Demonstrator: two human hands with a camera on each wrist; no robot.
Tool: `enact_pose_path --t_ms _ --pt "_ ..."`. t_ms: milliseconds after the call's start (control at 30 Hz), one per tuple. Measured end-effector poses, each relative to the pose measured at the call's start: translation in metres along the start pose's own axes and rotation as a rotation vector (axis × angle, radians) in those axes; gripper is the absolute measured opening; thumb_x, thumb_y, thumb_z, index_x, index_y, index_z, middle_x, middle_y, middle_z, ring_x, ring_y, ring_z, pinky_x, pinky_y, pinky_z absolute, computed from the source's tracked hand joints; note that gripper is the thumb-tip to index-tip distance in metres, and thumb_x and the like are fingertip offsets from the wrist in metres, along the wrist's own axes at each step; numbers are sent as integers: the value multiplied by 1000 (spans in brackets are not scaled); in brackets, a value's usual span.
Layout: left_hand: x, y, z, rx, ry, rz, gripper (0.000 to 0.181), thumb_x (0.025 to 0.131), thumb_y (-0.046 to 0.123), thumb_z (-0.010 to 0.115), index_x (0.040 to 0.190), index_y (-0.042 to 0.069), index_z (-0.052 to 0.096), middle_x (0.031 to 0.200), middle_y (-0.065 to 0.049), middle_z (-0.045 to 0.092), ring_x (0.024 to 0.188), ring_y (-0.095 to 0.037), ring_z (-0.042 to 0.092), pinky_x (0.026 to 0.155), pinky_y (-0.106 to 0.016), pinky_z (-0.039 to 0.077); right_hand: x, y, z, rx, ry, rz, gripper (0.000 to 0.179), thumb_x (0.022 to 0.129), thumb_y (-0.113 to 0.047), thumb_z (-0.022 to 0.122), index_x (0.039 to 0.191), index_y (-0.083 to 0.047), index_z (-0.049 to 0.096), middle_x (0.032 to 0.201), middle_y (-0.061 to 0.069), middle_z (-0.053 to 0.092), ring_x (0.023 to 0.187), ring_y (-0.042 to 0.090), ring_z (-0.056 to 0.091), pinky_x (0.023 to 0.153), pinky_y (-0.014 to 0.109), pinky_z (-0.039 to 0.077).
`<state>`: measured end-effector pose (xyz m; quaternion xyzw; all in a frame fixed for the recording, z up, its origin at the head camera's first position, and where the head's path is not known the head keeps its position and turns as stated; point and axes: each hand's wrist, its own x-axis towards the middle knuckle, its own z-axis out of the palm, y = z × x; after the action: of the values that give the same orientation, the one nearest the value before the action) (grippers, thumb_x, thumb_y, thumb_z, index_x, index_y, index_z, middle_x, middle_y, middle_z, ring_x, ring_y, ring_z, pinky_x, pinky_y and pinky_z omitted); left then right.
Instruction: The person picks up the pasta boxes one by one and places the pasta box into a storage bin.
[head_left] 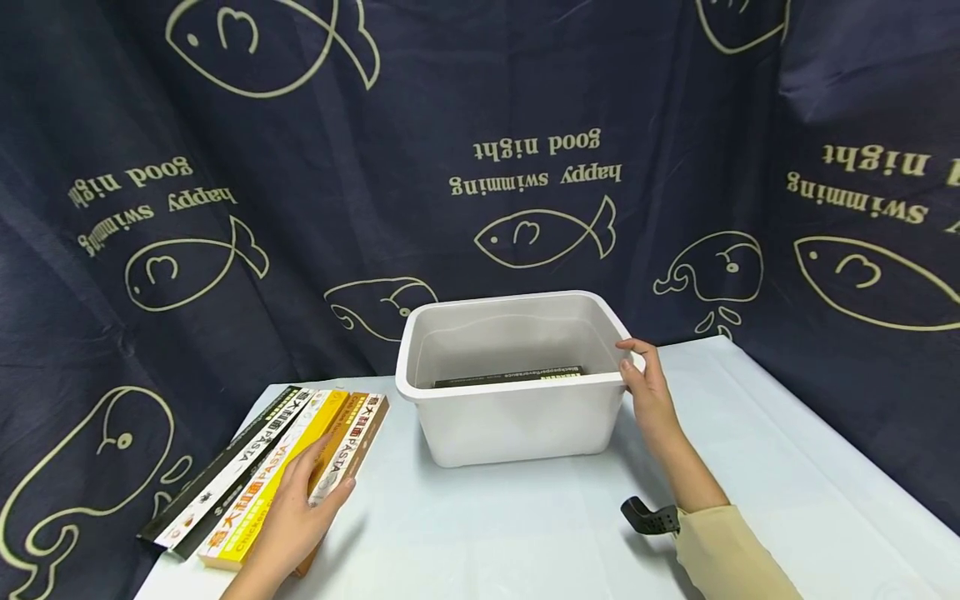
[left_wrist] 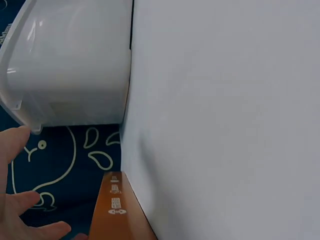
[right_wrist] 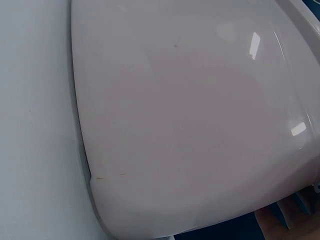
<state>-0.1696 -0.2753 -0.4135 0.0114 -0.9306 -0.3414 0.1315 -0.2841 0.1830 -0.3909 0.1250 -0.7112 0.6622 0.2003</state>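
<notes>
A white plastic bin (head_left: 517,425) stands on the table, and my right hand (head_left: 651,400) grips its right rim with the thumb on the near side. Inside the bin lies a black pasta box (head_left: 517,377), partly hidden by the front wall. At the left, my left hand (head_left: 296,508) is over the brown pasta box (head_left: 358,437), its thumb spread to the right. The left wrist view shows that hand's fingers (left_wrist: 37,230) spread beside the brown box (left_wrist: 117,210); contact is unclear. The right fingers (right_wrist: 290,220) show behind the bin (right_wrist: 190,115) in the right wrist view.
Left of the brown box lie a yellow pasta box (head_left: 258,500) and black-and-white pasta boxes (head_left: 232,458), side by side. A dark blue curtain (head_left: 390,167) with fish prints hangs behind the table (head_left: 465,533). A black strap piece (head_left: 648,517) sits by the right wrist.
</notes>
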Motion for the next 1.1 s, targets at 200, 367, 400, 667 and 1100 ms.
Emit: enact_pose_path --t_ms 200,367,400,667,1100 --pt "-6 -6 -6 50 -24 -82 82 93 48 66 156 15 27 157 -23 28 142 -46 31 107 -69 32 0 0 0 -6 -3 8 36 107 -16 33 140 -1 35 149 6 34 123 13 42 88 18 42" --pt "-11 -12 -9 76 -47 -133 88 91 56 65 157 13 25 158 -24 26 141 -48 32 106 -69 32 0 0 0 -11 -9 20 37 107 -17 32 141 -2 34 152 7 33 125 12 41 91 18 40" --pt "-12 -12 -10 83 -52 -146 89 91 57 65 157 13 25 158 -24 26 140 -48 33 106 -70 33 0 0 0 -11 -10 21 37 107 -17 32 141 -2 34 152 8 33 126 12 40 91 18 40" --pt "-16 -14 -14 106 -42 -197 87 91 59 63 154 9 30 154 -25 34 135 -47 42 105 -67 37 0 0 0 -4 -6 20 37 107 -17 33 141 -2 35 152 7 32 126 13 40 91 19 40" --pt "-19 -23 -13 -83 117 -345 66 93 52 64 146 14 50 143 -27 53 123 -35 62 93 -34 57 0 -1 0 -14 -3 29 37 107 -17 33 141 -4 35 153 7 33 126 14 41 92 21 39"
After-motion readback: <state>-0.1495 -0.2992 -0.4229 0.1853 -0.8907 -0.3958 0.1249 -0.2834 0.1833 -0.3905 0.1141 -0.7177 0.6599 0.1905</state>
